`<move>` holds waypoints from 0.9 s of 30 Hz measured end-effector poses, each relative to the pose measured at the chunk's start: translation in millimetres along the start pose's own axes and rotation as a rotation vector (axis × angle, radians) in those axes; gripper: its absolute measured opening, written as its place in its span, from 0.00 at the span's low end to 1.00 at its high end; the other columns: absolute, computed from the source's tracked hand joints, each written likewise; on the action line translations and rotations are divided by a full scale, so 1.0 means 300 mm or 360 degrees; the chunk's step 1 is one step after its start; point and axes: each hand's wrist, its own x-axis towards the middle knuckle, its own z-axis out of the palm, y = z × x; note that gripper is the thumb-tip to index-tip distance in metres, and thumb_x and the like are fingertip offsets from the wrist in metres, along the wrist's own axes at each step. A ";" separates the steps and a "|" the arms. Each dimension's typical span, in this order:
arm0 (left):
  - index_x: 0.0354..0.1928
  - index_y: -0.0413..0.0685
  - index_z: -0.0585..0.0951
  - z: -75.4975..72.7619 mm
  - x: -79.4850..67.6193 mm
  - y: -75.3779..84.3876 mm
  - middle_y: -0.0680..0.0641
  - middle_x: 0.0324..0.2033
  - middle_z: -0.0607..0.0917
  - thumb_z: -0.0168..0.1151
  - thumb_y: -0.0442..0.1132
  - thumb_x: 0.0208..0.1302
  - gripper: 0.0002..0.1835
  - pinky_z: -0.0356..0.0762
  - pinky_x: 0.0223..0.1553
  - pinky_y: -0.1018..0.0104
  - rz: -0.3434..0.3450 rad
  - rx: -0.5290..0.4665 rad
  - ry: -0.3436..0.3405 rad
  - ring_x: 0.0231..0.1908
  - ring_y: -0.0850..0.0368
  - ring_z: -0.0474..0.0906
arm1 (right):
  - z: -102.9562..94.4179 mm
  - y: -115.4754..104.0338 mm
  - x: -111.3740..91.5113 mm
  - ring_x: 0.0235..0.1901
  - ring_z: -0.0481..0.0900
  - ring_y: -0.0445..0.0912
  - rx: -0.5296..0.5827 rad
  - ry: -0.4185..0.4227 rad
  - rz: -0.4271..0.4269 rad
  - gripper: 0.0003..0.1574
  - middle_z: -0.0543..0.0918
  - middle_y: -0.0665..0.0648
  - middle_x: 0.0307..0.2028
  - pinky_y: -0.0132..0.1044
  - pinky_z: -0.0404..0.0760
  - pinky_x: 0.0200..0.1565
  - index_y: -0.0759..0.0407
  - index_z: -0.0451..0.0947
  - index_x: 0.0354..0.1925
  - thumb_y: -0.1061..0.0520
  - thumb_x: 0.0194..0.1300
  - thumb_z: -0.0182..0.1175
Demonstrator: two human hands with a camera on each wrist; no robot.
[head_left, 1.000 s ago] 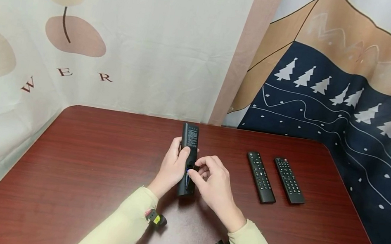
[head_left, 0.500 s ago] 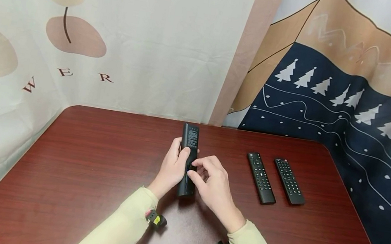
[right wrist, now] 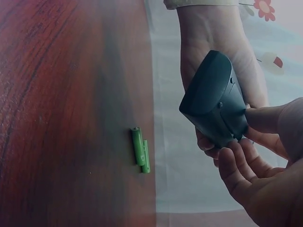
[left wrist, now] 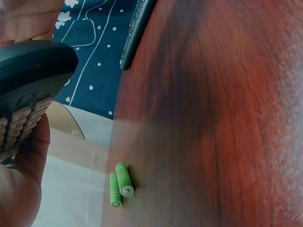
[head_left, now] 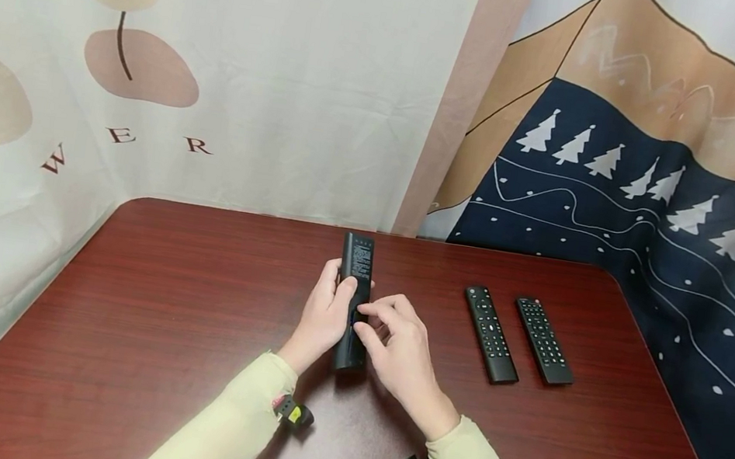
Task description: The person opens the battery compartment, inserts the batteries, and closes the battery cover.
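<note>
My left hand (head_left: 326, 314) grips a black remote control (head_left: 359, 258) with its labelled back up, thumb along one side. The buttons underneath show in the left wrist view. My right hand (head_left: 403, 348) holds its bent thumb and fingers at the lower back, pinching what seems to be the dark battery cover (right wrist: 233, 124); the fingers hide much of it. A small blue glint shows at the compartment between thumb and finger. Two green batteries (left wrist: 124, 179) lie side by side on the table beyond the remote, out of sight in the head view.
Two more black remotes, one (head_left: 491, 335) nearer and another (head_left: 544, 341) farther right, lie buttons up on the reddish-brown table (head_left: 175, 296). Printed curtains (head_left: 302, 95) hang behind the table's back edge.
My right thumb and fingers have shifted slightly left over the remote's back, and less of the open battery compartment shows. The left hand and the remote stay in place.
</note>
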 end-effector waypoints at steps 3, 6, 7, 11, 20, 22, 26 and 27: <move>0.67 0.43 0.66 0.000 -0.002 0.004 0.38 0.51 0.86 0.43 0.38 0.82 0.18 0.77 0.54 0.51 -0.0001 0.0018 0.0006 0.51 0.44 0.82 | 0.001 -0.001 -0.004 0.29 0.82 0.44 -0.0002 -0.0001 -0.0043 0.16 0.80 0.57 0.40 0.34 0.84 0.33 0.65 0.88 0.47 0.70 0.59 0.72; 0.67 0.43 0.66 -0.001 -0.005 0.008 0.36 0.52 0.86 0.43 0.38 0.82 0.17 0.77 0.53 0.51 0.0006 0.0018 0.0010 0.49 0.44 0.83 | 0.004 0.000 -0.008 0.29 0.83 0.45 0.0003 -0.0003 -0.0084 0.18 0.80 0.59 0.42 0.35 0.85 0.34 0.67 0.87 0.49 0.70 0.59 0.72; 0.67 0.43 0.66 -0.001 -0.005 0.009 0.36 0.52 0.86 0.43 0.38 0.82 0.17 0.77 0.53 0.51 0.0006 0.0018 0.0015 0.49 0.44 0.83 | 0.005 0.000 -0.009 0.29 0.84 0.45 0.0007 -0.0004 -0.0092 0.18 0.81 0.59 0.43 0.36 0.86 0.34 0.67 0.87 0.50 0.70 0.59 0.72; 0.66 0.44 0.67 0.000 -0.007 0.014 0.38 0.51 0.86 0.43 0.39 0.82 0.17 0.77 0.53 0.51 -0.0007 0.0020 0.0040 0.49 0.44 0.83 | 0.011 -0.001 -0.013 0.31 0.84 0.46 0.0016 -0.0011 -0.0110 0.20 0.81 0.61 0.45 0.39 0.86 0.33 0.68 0.87 0.52 0.70 0.60 0.71; 0.67 0.43 0.67 -0.001 -0.004 0.018 0.33 0.52 0.85 0.42 0.38 0.82 0.18 0.77 0.53 0.51 -0.0053 -0.0046 0.0067 0.50 0.43 0.83 | 0.022 -0.001 -0.017 0.38 0.83 0.48 0.0014 -0.0017 -0.0116 0.21 0.80 0.61 0.48 0.35 0.85 0.35 0.69 0.85 0.54 0.70 0.61 0.70; 0.67 0.43 0.66 -0.003 -0.004 0.016 0.33 0.53 0.84 0.42 0.38 0.82 0.18 0.77 0.53 0.51 -0.0061 -0.0053 0.0062 0.51 0.43 0.83 | 0.025 0.002 -0.019 0.38 0.83 0.48 0.0018 -0.0023 -0.0113 0.22 0.80 0.61 0.48 0.34 0.85 0.35 0.69 0.85 0.55 0.70 0.61 0.70; 0.68 0.43 0.66 -0.010 -0.003 0.012 0.34 0.53 0.84 0.41 0.38 0.82 0.18 0.78 0.53 0.51 -0.0082 -0.0064 0.0039 0.51 0.43 0.82 | 0.027 0.008 -0.022 0.33 0.85 0.46 0.0046 -0.0034 -0.0109 0.21 0.80 0.61 0.48 0.32 0.85 0.34 0.69 0.85 0.54 0.70 0.61 0.70; 0.68 0.43 0.66 -0.011 -0.003 0.010 0.34 0.53 0.84 0.42 0.38 0.82 0.18 0.78 0.53 0.52 -0.0087 -0.0067 0.0034 0.51 0.43 0.82 | 0.027 0.011 -0.023 0.33 0.86 0.46 0.0051 -0.0038 -0.0109 0.21 0.80 0.61 0.48 0.31 0.85 0.34 0.68 0.85 0.54 0.71 0.61 0.70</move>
